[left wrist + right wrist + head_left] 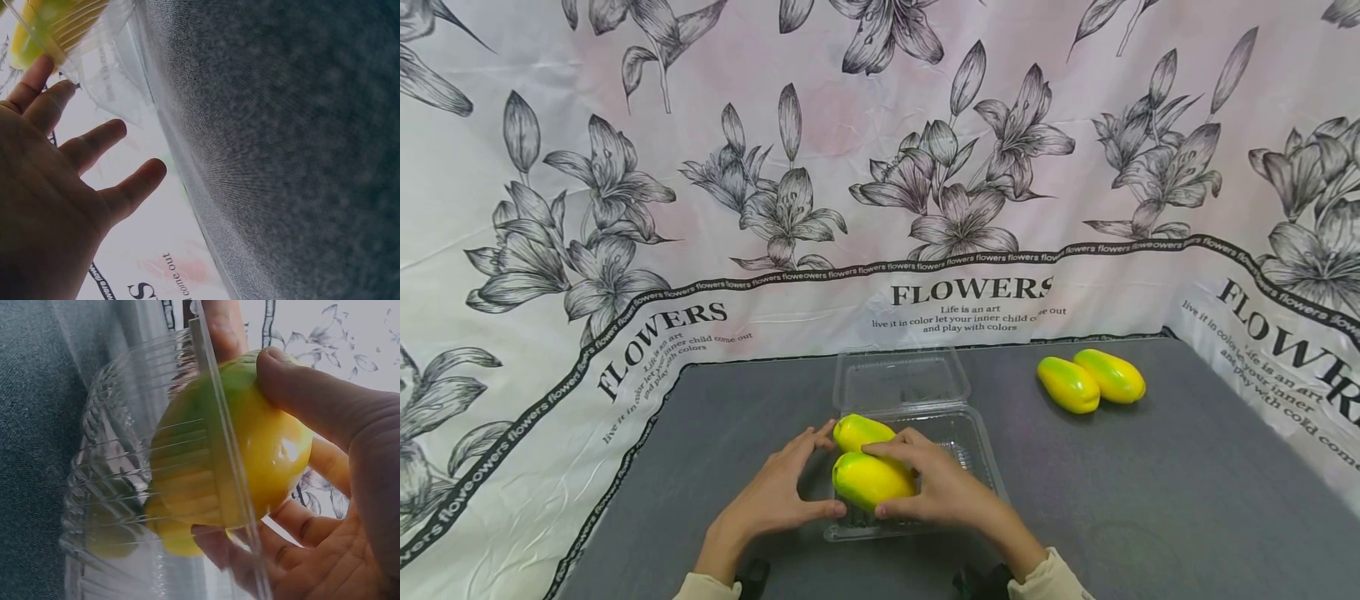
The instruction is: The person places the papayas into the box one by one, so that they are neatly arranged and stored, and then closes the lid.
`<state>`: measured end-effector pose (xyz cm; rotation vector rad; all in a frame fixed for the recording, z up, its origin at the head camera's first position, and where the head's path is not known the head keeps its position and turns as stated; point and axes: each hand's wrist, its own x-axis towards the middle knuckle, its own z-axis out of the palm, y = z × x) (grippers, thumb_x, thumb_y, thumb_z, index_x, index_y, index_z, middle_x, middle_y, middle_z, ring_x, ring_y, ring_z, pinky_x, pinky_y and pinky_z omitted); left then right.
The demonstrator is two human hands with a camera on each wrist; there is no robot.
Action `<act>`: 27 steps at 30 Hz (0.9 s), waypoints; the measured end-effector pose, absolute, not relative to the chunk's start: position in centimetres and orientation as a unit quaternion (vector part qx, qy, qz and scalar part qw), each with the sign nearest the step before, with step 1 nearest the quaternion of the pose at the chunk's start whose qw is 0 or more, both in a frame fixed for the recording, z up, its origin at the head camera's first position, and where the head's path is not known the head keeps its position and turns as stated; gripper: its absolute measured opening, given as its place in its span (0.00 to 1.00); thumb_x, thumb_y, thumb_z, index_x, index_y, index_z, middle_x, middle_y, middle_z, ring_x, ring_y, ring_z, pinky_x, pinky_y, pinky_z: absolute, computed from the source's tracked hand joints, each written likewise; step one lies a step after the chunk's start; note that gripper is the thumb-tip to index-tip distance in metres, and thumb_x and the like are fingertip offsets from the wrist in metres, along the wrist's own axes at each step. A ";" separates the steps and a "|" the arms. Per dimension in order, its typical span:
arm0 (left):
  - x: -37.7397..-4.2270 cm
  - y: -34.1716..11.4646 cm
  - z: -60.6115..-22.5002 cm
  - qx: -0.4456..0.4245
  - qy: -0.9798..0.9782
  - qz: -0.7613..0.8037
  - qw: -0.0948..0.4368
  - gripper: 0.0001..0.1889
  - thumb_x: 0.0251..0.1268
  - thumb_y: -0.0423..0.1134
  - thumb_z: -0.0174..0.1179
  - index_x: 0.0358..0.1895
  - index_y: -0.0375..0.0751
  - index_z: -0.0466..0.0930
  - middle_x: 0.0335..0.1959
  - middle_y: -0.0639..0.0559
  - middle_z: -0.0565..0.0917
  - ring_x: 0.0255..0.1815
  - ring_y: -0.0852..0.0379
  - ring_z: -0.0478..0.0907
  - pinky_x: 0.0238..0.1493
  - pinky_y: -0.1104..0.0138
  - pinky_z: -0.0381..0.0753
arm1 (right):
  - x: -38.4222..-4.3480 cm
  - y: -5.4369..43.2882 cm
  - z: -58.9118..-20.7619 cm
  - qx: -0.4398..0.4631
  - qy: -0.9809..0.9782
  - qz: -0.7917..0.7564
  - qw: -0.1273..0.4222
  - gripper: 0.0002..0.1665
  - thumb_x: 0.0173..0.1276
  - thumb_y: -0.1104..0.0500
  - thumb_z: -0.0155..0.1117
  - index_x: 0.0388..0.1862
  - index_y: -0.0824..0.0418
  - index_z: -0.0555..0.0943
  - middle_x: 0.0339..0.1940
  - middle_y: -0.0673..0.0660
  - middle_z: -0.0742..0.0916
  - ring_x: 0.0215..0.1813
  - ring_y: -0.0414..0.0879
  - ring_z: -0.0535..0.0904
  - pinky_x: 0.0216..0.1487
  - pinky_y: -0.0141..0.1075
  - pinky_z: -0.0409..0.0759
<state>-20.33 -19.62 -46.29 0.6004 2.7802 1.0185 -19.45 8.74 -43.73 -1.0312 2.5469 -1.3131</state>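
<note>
A clear plastic clamshell box (983, 437) lies on the grey table with its lid folded back. Two yellow-green mangoes are at its left half, one behind the other. My right hand (942, 483) grips the nearer mango (871, 481), thumb on the near side and fingers over the far side. In the right wrist view this mango (275, 450) stands partly above the box wall. My left hand (777, 490) is at the left of the box, fingers spread, fingertips by the left end of the farther mango (859, 432) and thumb by the nearer one.
Two more mangoes, one at the left (1069, 386) and one at the right (1111, 376), lie side by side at the back right of the table (1150, 483). A flower-printed cloth (790, 317) hangs behind and along the sides. The open lid (901, 379) reaches towards the back edge.
</note>
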 end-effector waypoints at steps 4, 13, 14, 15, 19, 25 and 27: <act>-20.3 -19.5 -46.3 0.192 0.919 0.339 0.064 0.39 0.47 0.69 0.74 0.63 0.62 0.71 0.81 0.73 0.54 0.85 0.42 0.48 0.74 0.26 0.47 | -19.5 8.8 -44.0 -0.341 0.836 -0.428 0.050 0.42 0.57 0.46 0.81 0.71 0.49 0.76 0.54 0.53 0.80 0.46 0.39 0.76 0.45 0.29 0.79; -20.4 -19.5 -46.3 0.194 0.918 0.340 0.064 0.40 0.45 0.69 0.75 0.62 0.64 0.70 0.81 0.75 0.53 0.85 0.42 0.49 0.73 0.25 0.49 | -19.5 8.7 -44.4 -0.344 0.840 -0.414 0.068 0.45 0.58 0.46 0.80 0.74 0.49 0.74 0.54 0.52 0.79 0.48 0.41 0.73 0.46 0.30 0.76; -20.4 -19.5 -46.2 0.194 0.918 0.339 0.064 0.41 0.45 0.69 0.75 0.63 0.64 0.69 0.81 0.75 0.53 0.85 0.42 0.49 0.73 0.25 0.49 | -19.5 8.7 -44.4 -0.343 0.841 -0.413 0.070 0.45 0.58 0.46 0.80 0.74 0.48 0.74 0.54 0.51 0.79 0.48 0.41 0.72 0.46 0.30 0.75; -20.4 -19.5 -46.2 0.195 0.918 0.339 0.064 0.41 0.44 0.69 0.75 0.63 0.64 0.69 0.81 0.75 0.53 0.85 0.41 0.49 0.72 0.25 0.49 | -19.5 8.7 -44.4 -0.342 0.842 -0.411 0.070 0.45 0.58 0.46 0.80 0.74 0.48 0.74 0.53 0.51 0.78 0.48 0.41 0.72 0.45 0.30 0.75; -20.3 -19.5 -46.2 0.199 0.918 0.337 0.063 0.41 0.44 0.69 0.75 0.63 0.63 0.70 0.81 0.74 0.53 0.85 0.40 0.49 0.72 0.24 0.50 | -19.6 8.7 -44.4 -0.341 0.842 -0.412 0.073 0.45 0.57 0.46 0.81 0.74 0.47 0.74 0.51 0.50 0.78 0.46 0.41 0.70 0.43 0.29 0.74; -20.3 -19.5 -46.2 0.199 0.918 0.337 0.065 0.41 0.44 0.69 0.75 0.62 0.63 0.69 0.82 0.74 0.53 0.85 0.41 0.49 0.72 0.24 0.50 | -19.6 8.8 -44.6 -0.342 0.842 -0.409 0.082 0.44 0.58 0.47 0.80 0.74 0.47 0.74 0.51 0.52 0.77 0.44 0.41 0.70 0.41 0.29 0.74; -20.3 -19.5 -46.3 0.197 0.918 0.337 0.066 0.41 0.44 0.69 0.75 0.62 0.63 0.69 0.82 0.74 0.53 0.85 0.41 0.49 0.72 0.24 0.50 | -19.6 8.9 -44.6 -0.343 0.842 -0.407 0.083 0.44 0.59 0.46 0.80 0.74 0.47 0.74 0.51 0.52 0.78 0.44 0.41 0.70 0.41 0.29 0.75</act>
